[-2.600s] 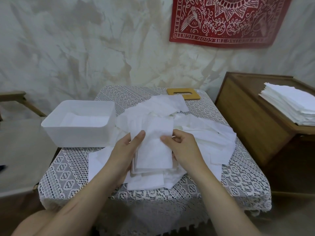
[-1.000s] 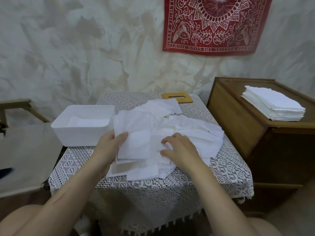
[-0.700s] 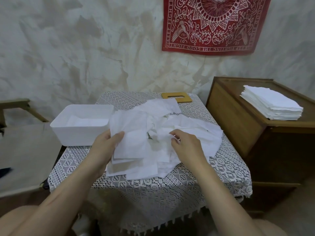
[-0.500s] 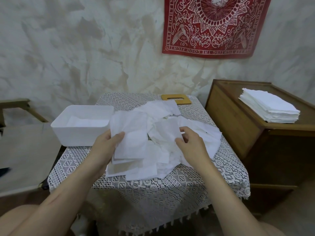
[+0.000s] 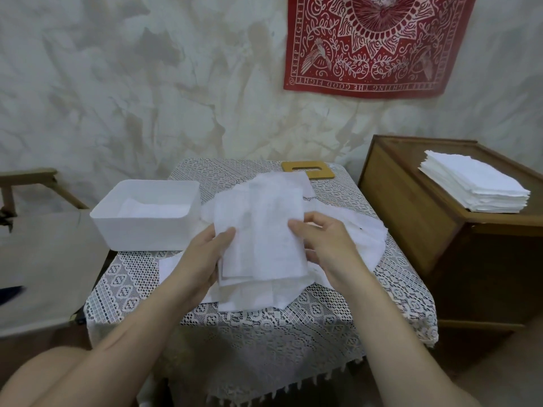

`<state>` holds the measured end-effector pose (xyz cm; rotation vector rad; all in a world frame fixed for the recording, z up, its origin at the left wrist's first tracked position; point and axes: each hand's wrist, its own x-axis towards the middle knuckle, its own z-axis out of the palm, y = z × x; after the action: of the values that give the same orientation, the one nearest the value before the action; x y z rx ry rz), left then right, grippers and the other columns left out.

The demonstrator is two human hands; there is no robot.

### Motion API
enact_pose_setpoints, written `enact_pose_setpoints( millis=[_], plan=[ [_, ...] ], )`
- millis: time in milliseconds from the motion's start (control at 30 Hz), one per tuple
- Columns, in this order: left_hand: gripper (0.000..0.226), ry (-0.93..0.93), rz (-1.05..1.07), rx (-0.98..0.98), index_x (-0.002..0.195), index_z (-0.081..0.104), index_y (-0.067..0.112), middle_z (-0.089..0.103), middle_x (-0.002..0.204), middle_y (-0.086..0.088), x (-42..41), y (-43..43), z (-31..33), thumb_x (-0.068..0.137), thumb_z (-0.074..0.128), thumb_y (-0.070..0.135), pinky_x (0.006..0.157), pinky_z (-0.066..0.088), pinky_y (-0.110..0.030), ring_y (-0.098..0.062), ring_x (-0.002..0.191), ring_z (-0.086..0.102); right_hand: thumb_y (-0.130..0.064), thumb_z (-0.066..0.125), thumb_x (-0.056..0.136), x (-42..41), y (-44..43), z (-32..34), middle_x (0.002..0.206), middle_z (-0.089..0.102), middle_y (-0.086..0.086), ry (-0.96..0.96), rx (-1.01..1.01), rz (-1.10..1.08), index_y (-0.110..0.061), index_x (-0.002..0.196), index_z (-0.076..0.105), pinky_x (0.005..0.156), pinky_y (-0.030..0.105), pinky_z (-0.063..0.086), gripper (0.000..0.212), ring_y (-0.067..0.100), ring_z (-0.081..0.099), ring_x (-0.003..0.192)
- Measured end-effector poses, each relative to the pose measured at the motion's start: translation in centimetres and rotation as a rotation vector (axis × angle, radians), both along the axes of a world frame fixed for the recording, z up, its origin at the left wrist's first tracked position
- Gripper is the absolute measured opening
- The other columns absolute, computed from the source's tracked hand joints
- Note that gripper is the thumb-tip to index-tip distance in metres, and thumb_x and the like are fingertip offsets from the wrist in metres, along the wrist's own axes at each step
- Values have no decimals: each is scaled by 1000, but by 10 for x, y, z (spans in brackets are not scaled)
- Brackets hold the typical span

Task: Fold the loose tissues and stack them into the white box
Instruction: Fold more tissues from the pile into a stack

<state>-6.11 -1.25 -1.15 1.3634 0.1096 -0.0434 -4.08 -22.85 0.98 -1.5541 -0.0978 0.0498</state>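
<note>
The left hand (image 5: pixel 205 259) and right hand (image 5: pixel 326 245) each pinch a side of the tissue (image 5: pixel 264 230), right of the white box (image 5: pixel 141 233); the left hand is nearer it.

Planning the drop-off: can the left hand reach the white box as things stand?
Probably yes: the white box stands open-topped just beside the left hand, nothing between them, though that hand grips a tissue.

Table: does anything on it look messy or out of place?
Yes: loose tissues sprawl in a crumpled, overlapping heap across the lace cloth, some sheets askew. The white box sits straight.
</note>
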Motion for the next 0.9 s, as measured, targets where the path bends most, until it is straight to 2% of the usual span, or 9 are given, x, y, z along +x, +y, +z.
enact_pose_setpoints(
  millis=[100, 233, 367, 433, 500, 567, 767, 833, 900],
  plan=[
    [23, -14, -5, -23, 118, 67, 19, 79, 112, 2, 0, -8, -2, 109, 47, 15, 78, 62, -30, -14, 102, 76, -43, 72, 76, 5, 13, -16, 75, 73, 6, -44, -292, -89, -24, 76, 66, 67, 34, 43, 20, 20, 62, 68],
    [25, -36, 3, -26, 119, 66, 20, 79, 113, 4, 0, -10, -4, 109, 45, 12, 77, 62, -28, -11, 100, 76, -44, 73, 75, 6, 17, -16, 84, 72, 20, -55, -186, -110, -12, 84, 64, 68, 35, 42, 34, 21, 59, 69],
    [25, -19, 14, -43, 122, 65, 22, 79, 113, 5, 0, -8, -5, 109, 46, 13, 74, 63, -27, -11, 100, 76, -17, 71, 93, 5, 13, -15, 82, 75, 17, -23, -45, -119, -8, 82, 66, 64, 30, 44, 15, 21, 64, 67],
    [25, -15, 17, -56, 125, 64, 22, 78, 115, 5, 0, -8, -5, 109, 46, 14, 81, 62, -30, -11, 103, 75, -16, 69, 95, 5, 13, -14, 85, 76, 18, -6, 4, -110, -5, 87, 67, 63, 27, 46, 13, 21, 67, 66],
    [25, -20, 8, -69, 127, 64, 22, 77, 120, 5, -1, -8, -5, 109, 48, 17, 87, 60, -33, -11, 108, 74, -14, 68, 96, 3, 16, -12, 78, 76, 11, -12, 4, -106, -10, 86, 68, 51, 18, 43, 11, 14, 64, 56],
    [25, -40, -28, -62, 129, 64, 23, 76, 121, 5, -3, -8, -3, 107, 50, 20, 86, 61, -31, -11, 110, 73, -14, 68, 96, 2, 20, -13, 75, 75, 9, -24, -2, -109, -12, 85, 68, 46, 17, 41, 11, 13, 63, 55],
    [27, -54, -30, 26, 127, 65, 17, 76, 122, -5, -2, -8, -8, 102, 58, 11, 94, 56, -43, -23, 112, 73, -28, 73, 90, 6, 33, -27, 82, 75, 9, -43, -116, -137, -22, 78, 66, 63, 30, 44, 14, 18, 65, 70],
    [25, -44, -7, 40, 123, 67, 16, 77, 118, -5, -1, -6, -10, 101, 59, 9, 95, 56, -45, -26, 111, 73, -39, 74, 85, 8, 31, -28, 88, 74, 2, -29, -186, -131, -27, 89, 67, 64, 33, 48, 15, 16, 66, 76],
    [23, -49, -4, 27, 121, 68, 15, 78, 116, -6, 0, -6, -10, 101, 58, 8, 93, 56, -44, -25, 108, 74, -45, 74, 87, 7, 27, -26, 96, 73, -4, 52, -218, -58, -26, 110, 66, 61, 27, 47, 31, 7, 66, 72]
  ],
)
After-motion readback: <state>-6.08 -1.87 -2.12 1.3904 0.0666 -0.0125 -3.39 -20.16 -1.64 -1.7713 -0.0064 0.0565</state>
